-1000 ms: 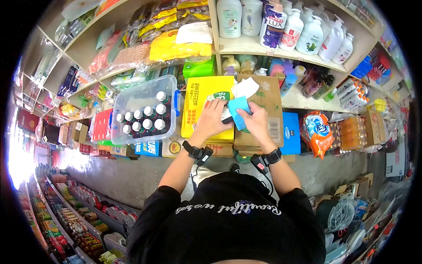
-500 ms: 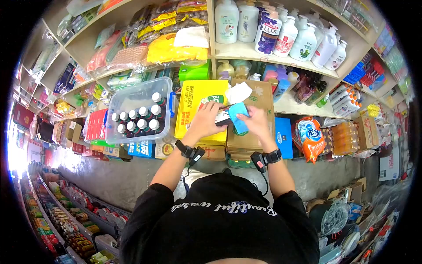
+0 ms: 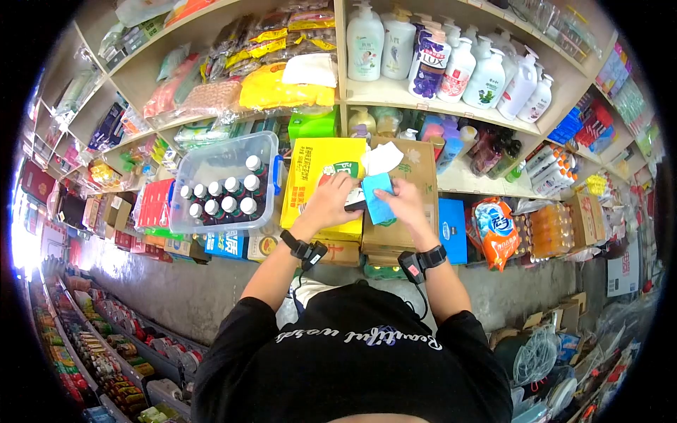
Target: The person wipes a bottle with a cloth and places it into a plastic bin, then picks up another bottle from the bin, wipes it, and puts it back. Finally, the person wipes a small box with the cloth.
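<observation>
My left hand [image 3: 329, 201] is closed around a dark object with a white patch [image 3: 356, 200], mostly hidden by the fingers; its exact kind does not show. A flat light-blue cloth or pad [image 3: 379, 197] is gripped in my right hand [image 3: 405, 202], thumb on its face. It lies against the right side of the dark object. Both hands are above a yellow printed carton [image 3: 300, 189] and a brown cardboard box [image 3: 421, 176]. Just beyond them rests a crumpled white tissue [image 3: 384, 156].
Left of the hands, a clear plastic bin [image 3: 185, 169] holds several dark bottles with white caps. Pump bottles [image 3: 430, 63] line the shelf ahead. An orange detergent bag [image 3: 493, 231] stands at the right, beside a blue box [image 3: 453, 229].
The blue cloth has turned more upright and shifted slightly down and left with my right hand. My left hand still grips the dark object. The view has shifted a little.
</observation>
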